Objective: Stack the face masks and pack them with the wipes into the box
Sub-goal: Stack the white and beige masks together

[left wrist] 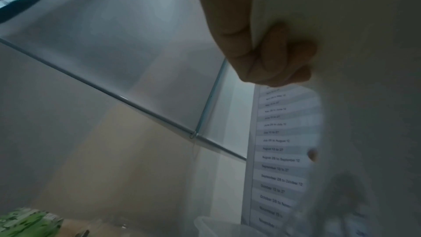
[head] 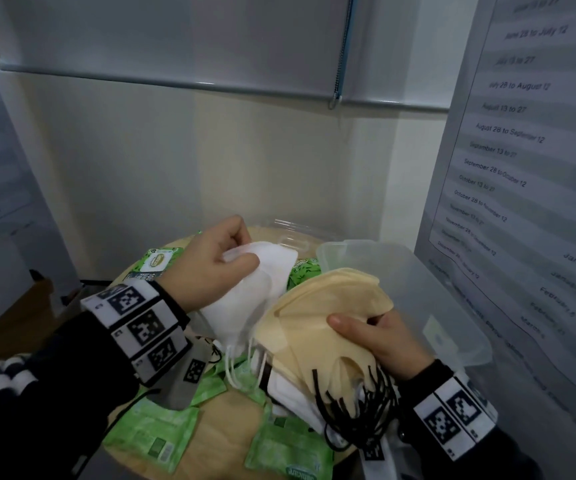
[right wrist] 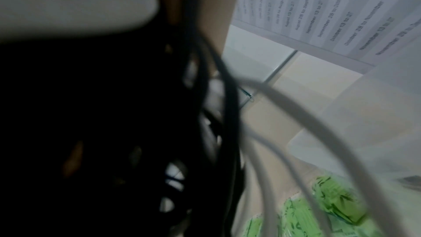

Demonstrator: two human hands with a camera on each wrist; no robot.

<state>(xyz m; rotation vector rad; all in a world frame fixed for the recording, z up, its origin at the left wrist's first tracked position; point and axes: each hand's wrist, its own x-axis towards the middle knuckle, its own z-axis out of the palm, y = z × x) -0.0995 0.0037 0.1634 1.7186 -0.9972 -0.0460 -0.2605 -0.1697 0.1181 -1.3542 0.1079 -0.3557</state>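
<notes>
Stacking underway, packing not begun, as far as the views show.

Left side of the round pale wooden table (head: 224,424): flat green foil wipe packets (head: 155,434) lie loose on the top, several more nearer the middle and far edge. None packed yet.

Left hand (head: 210,268), fingers and thumb curled, pinches the upper edge of a folded white face mask (head: 245,299) with white ear loops, held just above the table. Left wrist view confirms thumb and fingertips (left wrist: 273,57) nipping white fabric. This mask seems to be next for the pile.

Centre-right: right hand (head: 380,341) grasps a fanned stack of beige folded face masks (head: 317,317), thumb on top, remaining fingers underneath; black ear loops (head: 359,410) dangle below. White masks sit under the beige ones in the same bundle. Edges are not squared up.

Right: translucent plastic box (head: 428,306), open, beside the stack. What it holds, if anything, I cannot tell. Its clear lid (head: 290,233) lies behind, at the far table edge.

Left to do, by my judgement: add the white mask, align the stack, load masks and wipes.
</notes>
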